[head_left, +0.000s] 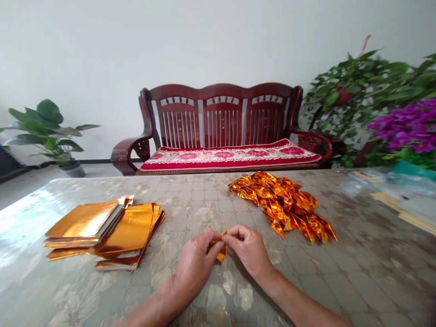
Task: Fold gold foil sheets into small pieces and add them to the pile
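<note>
Between my two hands, over the near middle of the table, is a small folded piece of gold foil paper [221, 255]. My left hand [198, 252] is closed on its left side, thumb and fingers pinching it. The fingertips of my right hand [248, 247] pinch its upper right corner. Much of the piece is hidden behind the fingers. Off to the left lie stacks of flat gold foil sheets [127, 229], loosely overlapping. Beyond my right hand is a heap of folded, pointed gold foil pieces [282, 200].
A patterned cover lies over the table [190, 204]. At the right edge are clear plastic bags [363, 181] and flat card pieces [405, 211], near purple flowers [407, 125]. Behind the table stands a dark wooden bench [223, 118] with a red floral cushion [225, 156]. A potted plant [51, 129] stands left.
</note>
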The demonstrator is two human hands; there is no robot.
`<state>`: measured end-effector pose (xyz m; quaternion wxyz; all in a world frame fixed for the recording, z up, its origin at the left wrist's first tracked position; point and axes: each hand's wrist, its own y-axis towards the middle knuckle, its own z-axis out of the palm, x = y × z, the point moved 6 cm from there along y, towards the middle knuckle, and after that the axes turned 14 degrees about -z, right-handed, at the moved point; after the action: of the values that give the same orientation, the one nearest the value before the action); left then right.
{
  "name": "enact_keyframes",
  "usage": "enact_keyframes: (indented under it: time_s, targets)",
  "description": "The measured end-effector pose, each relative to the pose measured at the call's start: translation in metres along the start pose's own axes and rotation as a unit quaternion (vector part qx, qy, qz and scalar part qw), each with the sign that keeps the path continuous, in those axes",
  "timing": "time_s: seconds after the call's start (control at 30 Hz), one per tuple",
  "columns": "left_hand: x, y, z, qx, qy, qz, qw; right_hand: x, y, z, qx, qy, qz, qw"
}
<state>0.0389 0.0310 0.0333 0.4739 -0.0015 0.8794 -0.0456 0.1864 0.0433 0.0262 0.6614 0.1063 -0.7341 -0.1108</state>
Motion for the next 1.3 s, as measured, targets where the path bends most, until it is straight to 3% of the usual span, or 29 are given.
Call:
enact_keyframes:
  time_s: [0.17, 0.53, 0.77, 1.07, 1.3]
  targets:
    - [0.003, 0.004, -0.002, -0.021, -0.006, -0.027, 0.999, -0.001, 0.000, 0.000, -0.009, -0.008, -0.002, 1.000]
    - [0.002, 0.001, -0.003, -0.032, 0.012, -0.011, 0.999, 0.020, -0.005, -0.002, 0.008, -0.164, -0.147, 0.975]
    - [0.003, 0.002, -0.004, -0.036, 0.011, -0.013, 0.999, 0.028, -0.009, 0.002, 0.050, -0.261, -0.253, 0.930]
    - [0.000, 0.000, -0.002, -0.036, 0.056, 0.028, 0.997, 0.037, -0.016, 0.012, 0.116, -0.405, -0.378, 0.825]
    - [0.006, 0.003, -0.003, -0.044, 0.038, 0.013, 0.998, 0.042, -0.021, 0.015, 0.129, -0.416, -0.418, 0.797]
